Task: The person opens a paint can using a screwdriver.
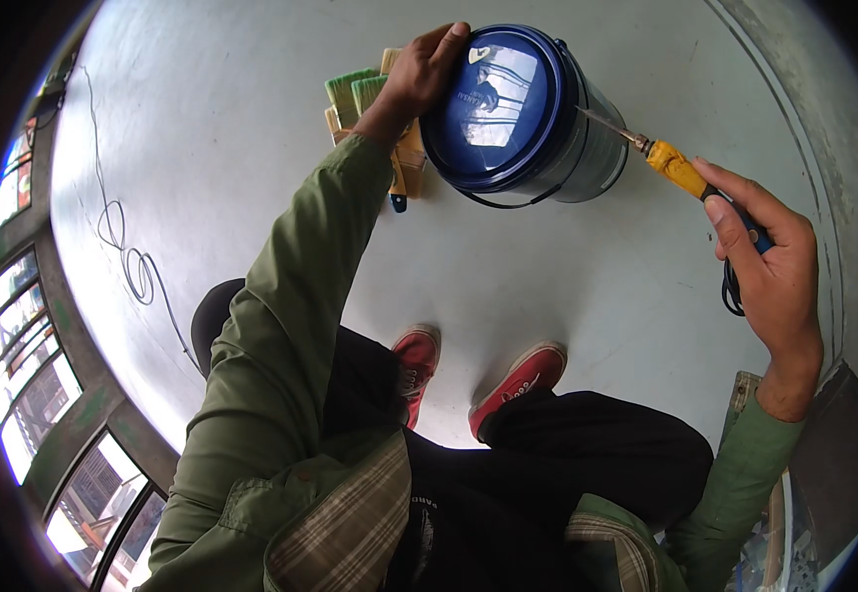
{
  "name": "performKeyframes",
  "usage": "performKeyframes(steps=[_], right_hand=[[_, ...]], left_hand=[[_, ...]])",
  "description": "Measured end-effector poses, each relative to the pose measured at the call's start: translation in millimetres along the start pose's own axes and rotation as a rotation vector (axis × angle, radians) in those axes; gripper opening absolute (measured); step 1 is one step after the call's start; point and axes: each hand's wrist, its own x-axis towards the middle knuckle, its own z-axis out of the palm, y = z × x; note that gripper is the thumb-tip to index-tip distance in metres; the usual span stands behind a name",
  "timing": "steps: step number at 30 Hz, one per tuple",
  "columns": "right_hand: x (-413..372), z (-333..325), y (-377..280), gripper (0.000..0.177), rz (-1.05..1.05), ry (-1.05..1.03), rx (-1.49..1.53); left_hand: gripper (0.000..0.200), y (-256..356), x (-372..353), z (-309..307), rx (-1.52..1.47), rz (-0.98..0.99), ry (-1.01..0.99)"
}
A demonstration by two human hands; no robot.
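The round blue plastic bucket (523,113) is on the smooth grey floor (567,266), ahead of the red canvas shoes (520,389), its lid end left and its body running right. Just left of it lie the flat, green-bristled paintbrushes (350,91), partly beneath the left forearm (378,126). The yellow-and-blue soldering iron (678,171) is in the right hand (772,247), its tip at the bucket's right side, contact unclear. Far left, the thin, dark, looped cable (143,274) lies between the paintbrushes and the multi-pane glass windows (35,360)

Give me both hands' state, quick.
Left hand: at the edge of the blue lid; grip can't be told.
Right hand: closed, holding the soldering iron.
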Motion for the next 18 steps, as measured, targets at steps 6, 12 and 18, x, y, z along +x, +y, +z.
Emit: performKeyframes(steps=[6,12,18], right_hand=[[0.5,1.5,-5.8,0.029,0.018,-0.004,-0.006],[3.0,-4.5,-27.6,0.027,0.015,-0.052,-0.169],[6.4,-7.3,-32.5,0.030,0.008,-0.086,-0.178]], left_hand=[[0.054,3.4,0.0,-2.6,0.023,0.035,-0.012],[0.054,7.4,-2.3,-1.0,0.061,0.072,0.008],[0.056,-0.1,-9.8,5.9,-0.001,-0.005,0.059]])
